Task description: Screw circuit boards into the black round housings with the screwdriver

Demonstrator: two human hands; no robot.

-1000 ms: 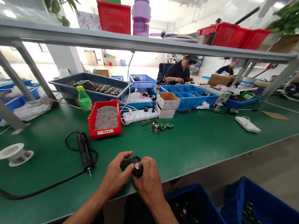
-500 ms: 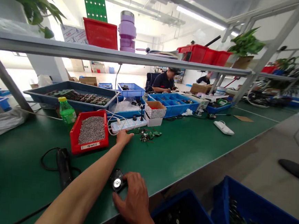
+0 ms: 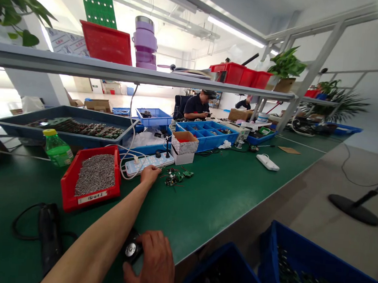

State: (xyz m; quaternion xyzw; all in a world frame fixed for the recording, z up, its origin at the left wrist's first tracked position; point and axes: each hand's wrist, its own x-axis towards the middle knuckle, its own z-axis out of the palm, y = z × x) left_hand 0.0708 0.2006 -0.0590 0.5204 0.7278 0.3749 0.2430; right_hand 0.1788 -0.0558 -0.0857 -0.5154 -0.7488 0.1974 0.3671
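Note:
My left arm stretches across the bench. My left hand (image 3: 149,174) is at the near edge of a power strip (image 3: 150,162), beside a small pile of green circuit boards with wires (image 3: 175,176). Its fingers are drawn together at the pile's left edge; what they pinch is too small to make out. Close to me, my right hand (image 3: 155,261) curls its thumb and fingers around the edge of a small black device with a silver disc (image 3: 130,250), which rests on the green bench top. My left forearm partly covers this device.
Left of my arm are a red bin of small metal parts (image 3: 67,186), a green bottle (image 3: 57,151) and a black corded tool (image 3: 49,235). Blue bins (image 3: 267,252) stand below the bench edge. Behind the power strip are a small box (image 3: 183,157) and a divided blue tray (image 3: 205,143).
The view has swung right, so things sit further left. My left hand's thumb and fingers have closed together beside the circuit boards. My right hand stays at the black device.

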